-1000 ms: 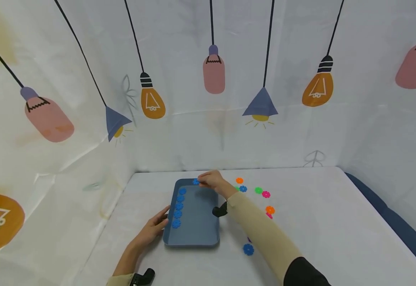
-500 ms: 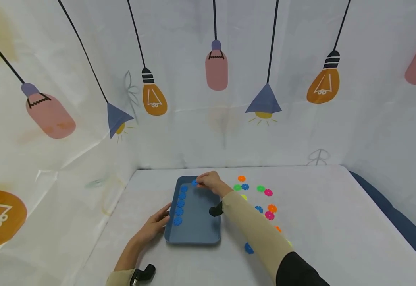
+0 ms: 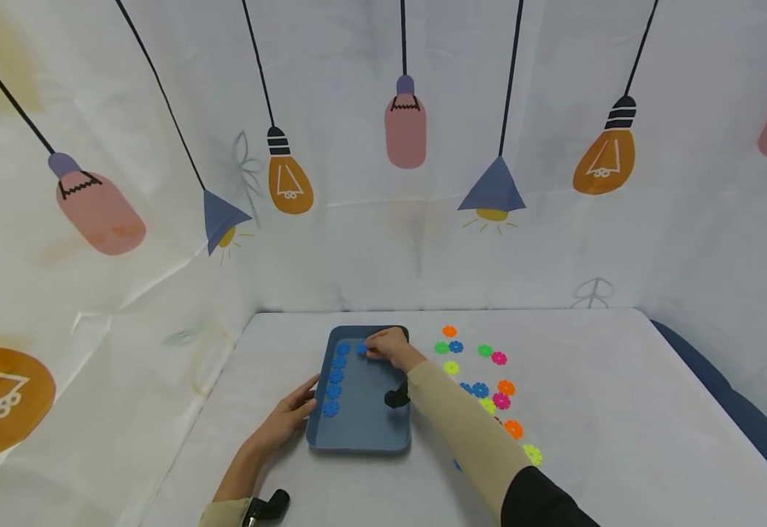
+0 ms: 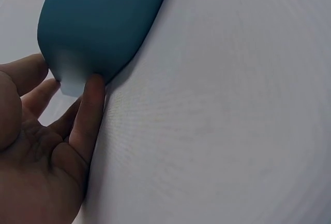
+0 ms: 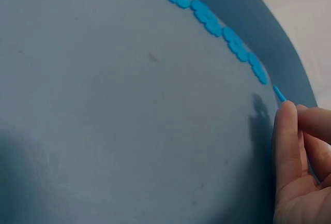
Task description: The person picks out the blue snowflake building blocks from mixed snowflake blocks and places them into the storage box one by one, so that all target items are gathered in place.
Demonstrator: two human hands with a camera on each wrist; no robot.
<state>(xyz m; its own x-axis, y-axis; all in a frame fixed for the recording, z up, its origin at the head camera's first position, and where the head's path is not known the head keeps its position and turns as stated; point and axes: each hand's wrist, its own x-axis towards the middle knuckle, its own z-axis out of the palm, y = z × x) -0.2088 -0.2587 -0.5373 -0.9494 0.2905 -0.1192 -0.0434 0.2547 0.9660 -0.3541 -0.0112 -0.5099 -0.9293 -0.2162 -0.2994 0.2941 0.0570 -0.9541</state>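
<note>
A blue tray [image 3: 383, 432] lies on the white table, with several blue flower discs [image 3: 335, 377] lined along its left side. My right hand [image 3: 372, 350] hovers over the tray's far end and pinches one more blue disc [image 3: 361, 349] just right of the line's far end. In the right wrist view the fingertips [image 5: 285, 111] hold this disc [image 5: 279, 93] on edge, close above the tray floor [image 5: 129, 105]. My left hand [image 3: 286, 419] rests at the tray's left rim; its straight fingers [image 4: 89, 111] touch the tray's corner [image 4: 98, 22].
Loose discs lie scattered on the table right of the tray: orange [image 3: 449, 331], blue [image 3: 456, 346], green [image 3: 485, 350], pink [image 3: 498, 358], yellow [image 3: 451, 367] and more nearer [image 3: 514, 429]. Printed curtain walls close in the back and left.
My right hand has drawn the pinched blue disc from the tray's far rim a little inward over the tray. The left hand has stayed at the rim.
</note>
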